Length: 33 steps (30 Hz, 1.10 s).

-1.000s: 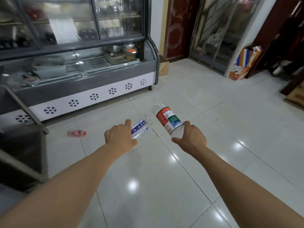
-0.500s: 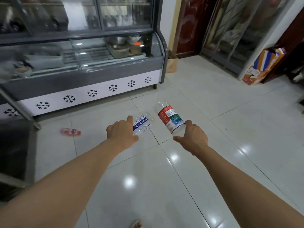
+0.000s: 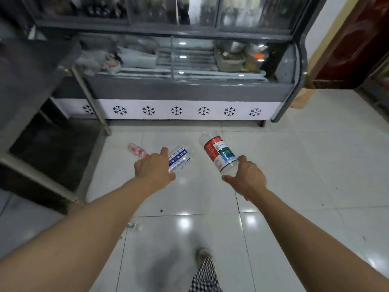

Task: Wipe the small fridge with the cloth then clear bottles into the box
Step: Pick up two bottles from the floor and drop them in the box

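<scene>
My left hand [image 3: 153,170] grips a clear plastic bottle with a blue label [image 3: 180,158], held out in front of me above the floor. In my right hand [image 3: 246,176] I hold a larger clear bottle with a red and green label [image 3: 219,154], gripped at one end, its other end pointing away. A small pink bottle [image 3: 136,149] lies on the white tiles just left of my left hand. The glass-fronted display fridge [image 3: 189,89] with snowflake marks along its white base stands straight ahead. No cloth and no box are in view.
A steel table frame [image 3: 90,98] with a dark lower shelf stands at the left. A red door [image 3: 355,43] and a cardboard piece [image 3: 301,98] are at the right of the fridge. My foot and checked trouser leg [image 3: 205,270] show below. Small scraps [image 3: 134,226] lie on the tiles.
The view has turned left and closer to the fridge, which now faces me. Both hands still hold their bottles. The pink bottle now lies nearer my left hand.
</scene>
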Each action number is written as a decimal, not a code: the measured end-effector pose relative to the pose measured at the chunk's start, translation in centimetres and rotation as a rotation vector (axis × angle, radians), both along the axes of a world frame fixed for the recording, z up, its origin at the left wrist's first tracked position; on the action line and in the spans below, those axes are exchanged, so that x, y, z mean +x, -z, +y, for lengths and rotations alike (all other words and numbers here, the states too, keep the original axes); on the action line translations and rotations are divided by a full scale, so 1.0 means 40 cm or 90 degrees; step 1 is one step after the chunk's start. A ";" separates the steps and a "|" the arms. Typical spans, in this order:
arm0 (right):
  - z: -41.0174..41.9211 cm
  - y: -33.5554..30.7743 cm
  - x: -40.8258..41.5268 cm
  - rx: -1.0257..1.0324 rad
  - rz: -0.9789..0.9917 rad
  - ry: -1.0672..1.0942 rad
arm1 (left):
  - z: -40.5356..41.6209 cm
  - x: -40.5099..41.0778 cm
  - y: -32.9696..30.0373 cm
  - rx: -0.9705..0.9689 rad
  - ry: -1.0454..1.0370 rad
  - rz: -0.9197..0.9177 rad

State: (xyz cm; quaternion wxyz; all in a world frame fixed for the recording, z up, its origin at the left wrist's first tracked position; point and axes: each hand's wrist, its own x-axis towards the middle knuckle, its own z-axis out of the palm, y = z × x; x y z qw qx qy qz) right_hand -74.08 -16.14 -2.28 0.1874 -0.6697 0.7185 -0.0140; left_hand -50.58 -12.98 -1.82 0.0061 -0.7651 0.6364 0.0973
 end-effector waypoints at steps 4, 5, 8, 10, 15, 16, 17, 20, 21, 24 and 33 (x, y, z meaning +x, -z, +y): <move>-0.195 0.045 0.083 0.016 0.007 -0.102 | -0.103 0.070 0.051 0.017 -0.112 -0.009; -0.237 0.057 0.107 0.023 0.007 -0.129 | -0.121 0.088 0.067 0.015 -0.139 -0.009; -0.344 0.099 0.184 0.037 0.013 -0.197 | -0.157 0.141 0.120 0.030 -0.206 -0.005; -0.398 0.131 0.237 0.051 0.015 -0.234 | -0.171 0.177 0.159 0.051 -0.237 -0.006; -0.514 0.217 0.383 0.110 0.038 -0.303 | -0.217 0.285 0.247 0.092 -0.321 0.004; -0.537 0.234 0.415 0.116 0.042 -0.313 | -0.231 0.311 0.263 0.095 -0.338 0.007; -0.560 0.252 0.448 0.121 0.047 -0.323 | -0.246 0.338 0.280 0.101 -0.354 0.012; -0.629 0.314 0.553 0.134 0.056 -0.341 | -0.303 0.422 0.339 0.108 -0.403 0.045; -0.653 0.336 0.588 0.139 0.056 -0.344 | -0.324 0.449 0.360 0.109 -0.419 0.061; -0.727 0.408 0.687 0.153 0.054 -0.350 | -0.388 0.529 0.429 0.106 -0.445 0.087; -0.964 0.731 0.947 0.196 0.017 -0.377 | -0.582 0.700 0.753 0.147 -0.612 0.200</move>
